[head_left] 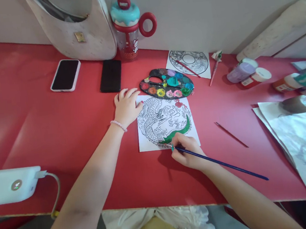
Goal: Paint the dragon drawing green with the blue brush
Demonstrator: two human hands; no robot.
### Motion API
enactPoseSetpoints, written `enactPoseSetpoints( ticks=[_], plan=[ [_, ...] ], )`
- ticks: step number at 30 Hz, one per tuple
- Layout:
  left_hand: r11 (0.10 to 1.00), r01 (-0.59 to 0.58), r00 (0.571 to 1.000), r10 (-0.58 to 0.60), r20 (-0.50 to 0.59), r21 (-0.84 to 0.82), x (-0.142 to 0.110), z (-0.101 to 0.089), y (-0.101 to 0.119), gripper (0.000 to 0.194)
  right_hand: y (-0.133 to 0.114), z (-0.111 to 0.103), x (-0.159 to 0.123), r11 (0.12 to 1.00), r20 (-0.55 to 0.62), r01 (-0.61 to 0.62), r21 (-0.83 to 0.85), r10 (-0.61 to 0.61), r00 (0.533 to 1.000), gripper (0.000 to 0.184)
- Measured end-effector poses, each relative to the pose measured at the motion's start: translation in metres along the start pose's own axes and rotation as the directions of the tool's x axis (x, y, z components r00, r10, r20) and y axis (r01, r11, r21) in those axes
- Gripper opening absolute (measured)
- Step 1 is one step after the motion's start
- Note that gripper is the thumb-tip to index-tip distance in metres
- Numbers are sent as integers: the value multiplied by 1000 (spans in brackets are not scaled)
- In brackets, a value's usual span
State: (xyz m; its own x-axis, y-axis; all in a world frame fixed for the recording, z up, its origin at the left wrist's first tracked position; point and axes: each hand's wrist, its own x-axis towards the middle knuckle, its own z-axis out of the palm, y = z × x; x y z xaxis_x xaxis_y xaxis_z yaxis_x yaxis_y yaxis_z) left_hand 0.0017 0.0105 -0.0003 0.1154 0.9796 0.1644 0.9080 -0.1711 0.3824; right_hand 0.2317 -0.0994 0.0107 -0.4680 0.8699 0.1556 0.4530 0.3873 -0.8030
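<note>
Paper pinned at its far left corner, brush set at its near edge

A sheet with a dragon drawing [143, 144] is laid on the red tabletop [84, 136], just nearer than the palette [163, 87]. Its far left corner is covered by the left hand [126, 108], whose fingers are spread, with the thumb laid on the paper. A long blue brush [224, 164] is pinched between the thumb and fingers of the right hand [186, 149], and its tip is brought to the drawing's near edge, beside the green band [185, 126]. Whether that green is wet cannot be told.

If it is, it could be smudged by the right hand, which is held close against it. The printed outlines there are fine and tightly packed, so colour could be carried over them by a small slip of the wrist. The sheet seems to be steadied from the left only; its right side could be swung round by a drag of the brush. The far edge is met by the palette, and paint could be rubbed onto the paper if either is nudged.

To the right, a thin red brush [231, 134] is left loose, near enough to be knocked by the right forearm [240, 192] if it is swung outward.
</note>
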Motion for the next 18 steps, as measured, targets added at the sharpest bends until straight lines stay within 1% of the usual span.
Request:
enactPoseSetpoints(
  ticks=[3, 7, 18],
  plan=[
    [1000, 2, 1000, -2, 3, -5, 0, 0, 0, 38, 0, 0, 0, 1000, -6, -4, 16, 4, 1000, 19],
    [1000, 1, 1000, -1, -1, -4, 0, 0, -1, 38, -2, 1, 1, 1000, 15, -14, 5, 14, 1000, 18],
    [1000, -7, 1000, 7, -13, -4, 0, 1, -2, 38, -2, -1, 0, 984, 21, -167, 62, 166, 986, 17]
  ],
)
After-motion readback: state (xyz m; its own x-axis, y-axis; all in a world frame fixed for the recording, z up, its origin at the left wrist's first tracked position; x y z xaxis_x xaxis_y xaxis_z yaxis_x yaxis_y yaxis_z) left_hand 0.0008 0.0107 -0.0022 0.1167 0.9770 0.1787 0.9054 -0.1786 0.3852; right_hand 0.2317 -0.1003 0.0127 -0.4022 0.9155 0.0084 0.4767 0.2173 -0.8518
